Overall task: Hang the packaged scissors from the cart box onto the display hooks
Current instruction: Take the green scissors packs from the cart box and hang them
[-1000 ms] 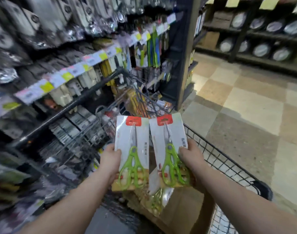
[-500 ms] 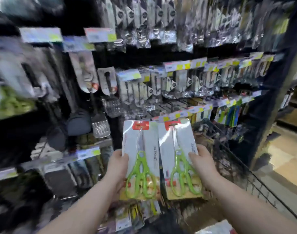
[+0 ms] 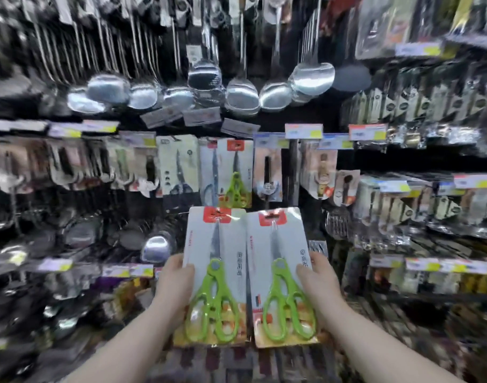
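I hold two packs of green-handled scissors side by side in front of the display wall. My left hand grips the left pack by its left edge, thumb on the front. My right hand grips the right pack by its right edge. Both packs stand upright with red labels at the top. Straight above them, a matching pack of green scissors hangs on a display hook, with another scissors pack just left of it. The cart and its box are out of view.
Steel ladles and spatulas hang in the upper rows. Packaged kitchen tools crowd the hooks on either side of the hanging scissors, under price tags. Lower rows hold more packaged goods. The view is blurred toward the edges.
My view has swung from the cart and aisle to face the display wall head on. Both hands keep their packs, now raised below the hanging green scissors.
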Tool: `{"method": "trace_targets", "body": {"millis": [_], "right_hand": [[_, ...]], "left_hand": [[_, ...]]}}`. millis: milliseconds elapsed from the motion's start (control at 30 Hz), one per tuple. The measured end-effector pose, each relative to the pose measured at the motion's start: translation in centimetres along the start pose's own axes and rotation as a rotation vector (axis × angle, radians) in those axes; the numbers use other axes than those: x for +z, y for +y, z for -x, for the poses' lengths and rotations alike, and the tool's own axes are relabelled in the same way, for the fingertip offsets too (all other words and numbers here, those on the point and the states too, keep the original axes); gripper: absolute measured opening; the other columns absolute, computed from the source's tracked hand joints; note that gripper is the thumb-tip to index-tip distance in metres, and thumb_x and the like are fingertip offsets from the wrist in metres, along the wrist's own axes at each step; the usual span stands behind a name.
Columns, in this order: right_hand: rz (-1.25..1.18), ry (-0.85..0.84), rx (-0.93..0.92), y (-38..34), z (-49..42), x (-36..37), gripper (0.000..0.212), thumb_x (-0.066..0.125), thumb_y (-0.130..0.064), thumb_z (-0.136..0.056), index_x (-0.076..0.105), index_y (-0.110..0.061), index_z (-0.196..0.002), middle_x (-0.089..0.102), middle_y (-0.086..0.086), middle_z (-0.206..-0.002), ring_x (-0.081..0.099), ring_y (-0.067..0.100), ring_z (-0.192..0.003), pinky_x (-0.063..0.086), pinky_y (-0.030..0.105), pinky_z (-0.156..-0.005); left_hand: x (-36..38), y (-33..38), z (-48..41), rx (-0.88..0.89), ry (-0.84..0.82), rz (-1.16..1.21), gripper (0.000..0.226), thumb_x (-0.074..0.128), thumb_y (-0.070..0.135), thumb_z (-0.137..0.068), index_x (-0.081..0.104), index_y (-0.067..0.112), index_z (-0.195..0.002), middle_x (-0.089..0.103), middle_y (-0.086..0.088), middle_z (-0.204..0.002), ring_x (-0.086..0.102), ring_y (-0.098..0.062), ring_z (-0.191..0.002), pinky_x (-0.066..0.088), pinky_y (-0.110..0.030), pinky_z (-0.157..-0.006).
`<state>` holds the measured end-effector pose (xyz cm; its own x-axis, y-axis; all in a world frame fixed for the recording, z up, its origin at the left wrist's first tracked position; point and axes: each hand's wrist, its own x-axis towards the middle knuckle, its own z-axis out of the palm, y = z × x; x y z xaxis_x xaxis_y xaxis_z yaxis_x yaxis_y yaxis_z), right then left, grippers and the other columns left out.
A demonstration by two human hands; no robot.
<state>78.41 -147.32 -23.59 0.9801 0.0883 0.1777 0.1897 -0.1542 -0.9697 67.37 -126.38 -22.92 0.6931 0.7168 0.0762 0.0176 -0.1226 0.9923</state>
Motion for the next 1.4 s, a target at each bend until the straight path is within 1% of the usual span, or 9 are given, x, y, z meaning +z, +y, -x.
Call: {"method": "trace_targets", "body": {"millis": [167,433,533,633,767,967,1100,1200,1400], "right_hand": [[0.026,-0.035,-0.088,-2.8,-2.5,3.9,0.027,0.050,-0.003,-0.085,0.057,-0.013,-0.110,0.064,0.005,-0.106,0.058,0.023,-0.098,0.043,0.030,-0.080],[-0.018,-0.078,-0.163,-5.2,-10.2,8.4,0.031,0.050,-0.004,-0.087,0.056,-0.009,-0.117,0.064,0.005,-0.102,0.058,0.024,-0.093,0.041,0.028,-0.075],[-0.029,-0.096,-0.213,-5.9,-13.7,10.1,0.029,0.049,-0.002,-0.089,0.056,-0.008,-0.116,0.057,-0.006,-0.087,0.054,0.017,-0.082,0.037,0.023,-0.063],[-0.070,-0.124,-0.260,-6.6,-16.6,11.7,0.027,0.047,0.000,-0.090,0.056,-0.009,-0.113,0.058,-0.002,-0.092,0.052,0.011,-0.077,0.036,0.006,-0.054],[-0.130,-0.151,-0.307,-7.0,-19.7,13.3,0.023,0.047,-0.002,-0.091,0.054,-0.012,-0.111,0.060,-0.002,-0.097,0.056,0.017,-0.090,0.040,0.017,-0.065],[-0.162,-0.112,-0.350,-6.9,-22.0,15.0,0.025,0.046,-0.001,-0.092,0.049,-0.017,-0.110,0.055,-0.015,-0.089,0.052,0.000,-0.079,0.039,0.013,-0.065],[-0.175,-0.055,-0.360,-7.3,-22.7,15.8,0.025,0.047,-0.002,-0.092,0.048,-0.019,-0.110,0.055,-0.012,-0.091,0.051,0.006,-0.082,0.038,0.021,-0.068],[-0.158,0.002,-0.386,-7.7,-23.0,16.4,0.023,0.047,0.000,-0.091,0.048,-0.017,-0.107,0.053,-0.016,-0.087,0.051,0.003,-0.079,0.038,0.013,-0.064],[-0.142,0.068,-0.377,-7.5,-22.9,17.4,0.024,0.046,-0.001,-0.092,0.048,-0.020,-0.107,0.054,-0.017,-0.090,0.053,0.012,-0.089,0.041,0.028,-0.081]], "left_hand": [[-2.4,2.6,-2.1,0.006,0.112,0.067,0.024,0.041,0.000,-0.086,0.061,0.011,-0.091,0.069,-0.016,-0.092,0.065,-0.031,-0.082,0.053,-0.040,-0.076],[-2.7,4.6,-8.4,0.089,0.194,0.048,0.024,0.044,0.008,-0.077,0.066,0.011,-0.086,0.072,-0.017,-0.088,0.067,-0.034,-0.082,0.054,-0.047,-0.075],[-1.7,5.6,-11.4,0.099,0.232,0.046,0.020,0.046,0.006,-0.080,0.064,0.015,-0.081,0.072,-0.012,-0.087,0.068,-0.035,-0.088,0.054,-0.052,-0.084],[-0.4,6.8,-13.7,0.121,0.258,0.051,0.020,0.048,0.019,-0.064,0.066,0.015,-0.074,0.073,-0.011,-0.079,0.068,-0.037,-0.082,0.054,-0.052,-0.080],[0.9,6.8,-17.0,0.128,0.277,0.075,0.033,0.044,0.023,-0.061,0.065,0.013,-0.083,0.071,-0.017,-0.086,0.067,-0.036,-0.082,0.054,-0.053,-0.081],[1.5,5.9,-21.2,0.142,0.263,0.112,0.033,0.045,0.018,-0.066,0.069,0.015,-0.089,0.073,-0.016,-0.086,0.069,-0.040,-0.085,0.055,-0.060,-0.082],[1.6,6.0,-23.0,0.164,0.207,0.127,0.033,0.044,0.015,-0.065,0.070,0.014,-0.085,0.073,-0.015,-0.086,0.069,-0.040,-0.085,0.055,-0.059,-0.081],[1.6,6.4,-24.0,0.174,0.134,0.127,0.037,0.044,0.017,-0.061,0.072,0.012,-0.085,0.075,-0.015,-0.085,0.070,-0.038,-0.084,0.056,-0.057,-0.081],[0.6,5.9,-26.9,0.186,0.070,0.130,0.035,0.045,0.014,-0.068,0.071,0.012,-0.090,0.074,-0.018,-0.088,0.069,-0.042,-0.087,0.054,-0.062,-0.082]]}}
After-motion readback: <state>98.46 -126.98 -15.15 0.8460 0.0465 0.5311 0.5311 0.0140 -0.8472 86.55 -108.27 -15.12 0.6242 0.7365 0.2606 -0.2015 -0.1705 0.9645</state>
